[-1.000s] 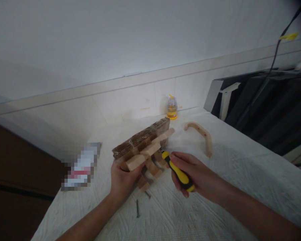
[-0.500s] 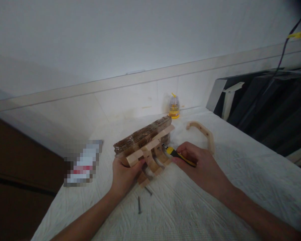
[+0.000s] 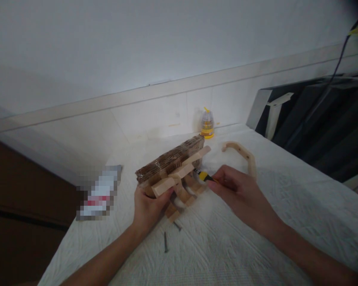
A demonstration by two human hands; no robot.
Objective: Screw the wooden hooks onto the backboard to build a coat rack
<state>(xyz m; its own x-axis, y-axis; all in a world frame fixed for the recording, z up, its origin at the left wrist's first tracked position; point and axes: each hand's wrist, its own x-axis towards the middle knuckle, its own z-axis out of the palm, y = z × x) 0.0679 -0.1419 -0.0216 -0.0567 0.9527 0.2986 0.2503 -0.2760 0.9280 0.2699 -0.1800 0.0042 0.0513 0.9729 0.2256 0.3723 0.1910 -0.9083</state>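
My left hand [image 3: 150, 208] grips the near left end of a light wooden piece with curved parts [image 3: 185, 194], thumb on top. The piece leans against a brown cardboard block [image 3: 170, 157] wrapped in clear film. My right hand [image 3: 241, 190] is closed around a yellow and black screwdriver [image 3: 205, 176], whose shaft points up and left at the wood. Whether its tip sits on a screw is too blurred to tell. Below my left hand lie two dark screws, one nearer the front [image 3: 166, 242] and another by the wood [image 3: 177, 226].
A curved wooden piece [image 3: 250, 161] lies beyond my right hand. A clear and yellow container [image 3: 207, 125] stands against the wall. At left is a blurred-out white packet [image 3: 103, 190]. White cloth [image 3: 220, 246] covers the table; dark panels [image 3: 322, 111] stand right.
The wooden piece has shifted slightly and tilted in my left hand. My right hand has turned a little with the screwdriver, so less of its handle shows.
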